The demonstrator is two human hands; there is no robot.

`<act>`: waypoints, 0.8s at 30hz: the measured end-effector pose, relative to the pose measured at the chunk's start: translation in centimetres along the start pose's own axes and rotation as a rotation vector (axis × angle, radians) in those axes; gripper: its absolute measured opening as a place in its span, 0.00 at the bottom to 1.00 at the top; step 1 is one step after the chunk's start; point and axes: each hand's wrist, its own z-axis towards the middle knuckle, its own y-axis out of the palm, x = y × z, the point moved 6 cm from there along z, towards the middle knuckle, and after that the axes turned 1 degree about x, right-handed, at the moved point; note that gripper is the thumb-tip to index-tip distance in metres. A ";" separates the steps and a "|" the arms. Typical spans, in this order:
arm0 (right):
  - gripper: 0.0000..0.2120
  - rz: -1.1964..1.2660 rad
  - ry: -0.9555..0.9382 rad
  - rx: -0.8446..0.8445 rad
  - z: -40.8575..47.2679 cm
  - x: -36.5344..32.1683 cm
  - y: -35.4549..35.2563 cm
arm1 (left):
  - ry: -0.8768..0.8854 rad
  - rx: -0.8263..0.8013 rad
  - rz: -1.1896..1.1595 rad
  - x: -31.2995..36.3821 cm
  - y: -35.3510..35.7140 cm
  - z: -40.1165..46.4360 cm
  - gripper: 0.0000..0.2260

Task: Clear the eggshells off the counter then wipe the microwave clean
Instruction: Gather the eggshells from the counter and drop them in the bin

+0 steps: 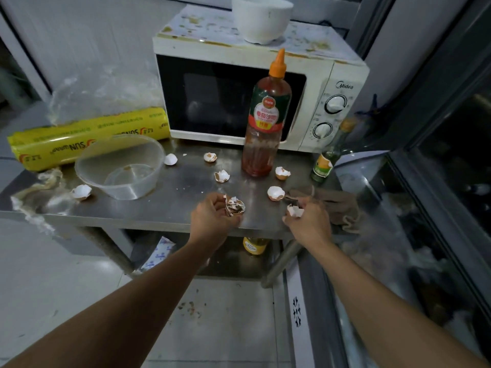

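Two hands full of shell at the bench edge

Both hands work at the near edge of the steel bench (164, 197). The left hand (212, 219) has its grip curled round a clump of broken eggshells (235, 205); the right hand (309, 221) pinches one shell piece (295, 210). Six more loose shells (275, 193) lie scattered on the bench between a clear plastic bowl (121, 166) and a red sauce bottle (263, 123). The stained microwave (329, 83) stands at the back, a white bowl (261, 18) on top. A brown rag (337, 205) lies just beside the right hand.
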 end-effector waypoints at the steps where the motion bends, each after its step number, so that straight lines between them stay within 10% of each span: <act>1: 0.23 -0.011 0.010 -0.012 0.3 0.6 0.2 | -0.001 -0.004 0.009 0.0 0.5 0.2 0.19; 24: 0.17 0.063 -0.223 0.057 6.3 -2.1 1.6 | 0.016 0.090 0.110 0.3 3.5 4.0 0.16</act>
